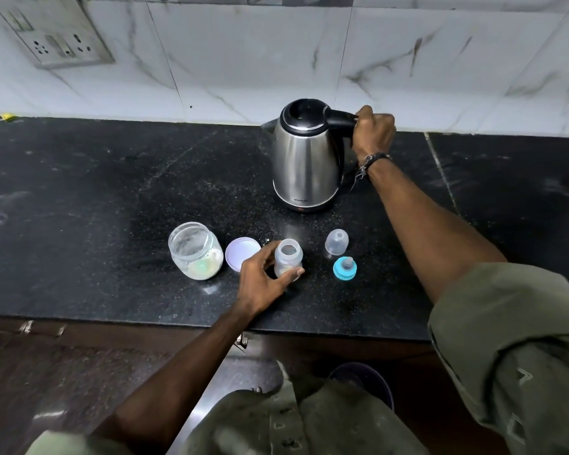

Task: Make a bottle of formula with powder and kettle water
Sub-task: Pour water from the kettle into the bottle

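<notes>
A small clear baby bottle [288, 256] stands open on the black counter [112, 198]. My left hand [263, 280] grips it, thumb in front and fingers behind. A steel kettle [304, 159] with a black lid stands behind it near the wall. My right hand [373, 129] grips the kettle's black handle. An open glass jar [194, 251] with white powder in its bottom stands left of the bottle. Its pale lid [242, 252] lies between jar and bottle. The teal ring with the teat [345, 268] and a clear cap [336, 242] sit right of the bottle.
A marbled tile wall [276, 54] rises behind the counter, with a socket plate [55, 37] at the upper left. The counter's front edge [145, 320] runs just below my left wrist. A dark round bin [365, 379] shows on the floor below.
</notes>
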Demonstrator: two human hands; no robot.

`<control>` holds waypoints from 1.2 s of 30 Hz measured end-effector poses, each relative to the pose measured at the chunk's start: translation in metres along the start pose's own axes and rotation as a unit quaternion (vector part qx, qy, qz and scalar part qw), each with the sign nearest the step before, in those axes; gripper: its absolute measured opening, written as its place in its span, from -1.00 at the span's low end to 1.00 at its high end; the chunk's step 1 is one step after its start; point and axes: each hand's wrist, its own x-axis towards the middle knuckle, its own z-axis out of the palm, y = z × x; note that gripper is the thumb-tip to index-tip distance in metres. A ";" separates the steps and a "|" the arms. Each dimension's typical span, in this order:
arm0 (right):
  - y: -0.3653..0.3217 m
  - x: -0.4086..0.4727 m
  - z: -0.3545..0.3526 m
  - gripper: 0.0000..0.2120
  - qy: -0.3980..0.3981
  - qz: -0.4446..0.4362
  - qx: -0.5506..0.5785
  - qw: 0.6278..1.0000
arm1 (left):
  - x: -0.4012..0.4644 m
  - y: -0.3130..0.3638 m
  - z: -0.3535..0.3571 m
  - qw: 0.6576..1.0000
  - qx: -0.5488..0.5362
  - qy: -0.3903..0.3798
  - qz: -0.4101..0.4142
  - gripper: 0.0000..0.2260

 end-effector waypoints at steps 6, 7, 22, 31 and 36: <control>-0.026 0.010 -0.040 -0.69 0.011 -0.041 0.058 0.997 | 0.003 -0.004 -0.005 0.999 -0.024 -0.015 -0.022 -0.49; -0.028 0.013 -0.045 -0.68 0.011 -0.046 0.071 0.996 | 0.004 -0.004 -0.007 0.999 -0.029 -0.016 -0.027 -0.49; -0.062 -0.010 -0.092 -0.53 -0.064 -0.177 0.099 0.977 | 0.009 0.011 -0.030 0.989 -0.125 -0.077 -0.031 -0.42; -0.067 -0.030 -0.100 -0.66 -0.094 -0.203 0.089 0.971 | 0.003 0.020 -0.049 0.918 -0.342 -0.151 -0.131 -0.25; -0.070 -0.033 -0.103 -0.56 -0.108 -0.232 0.076 0.964 | 0.000 0.025 -0.055 0.893 -0.391 -0.179 -0.134 -0.16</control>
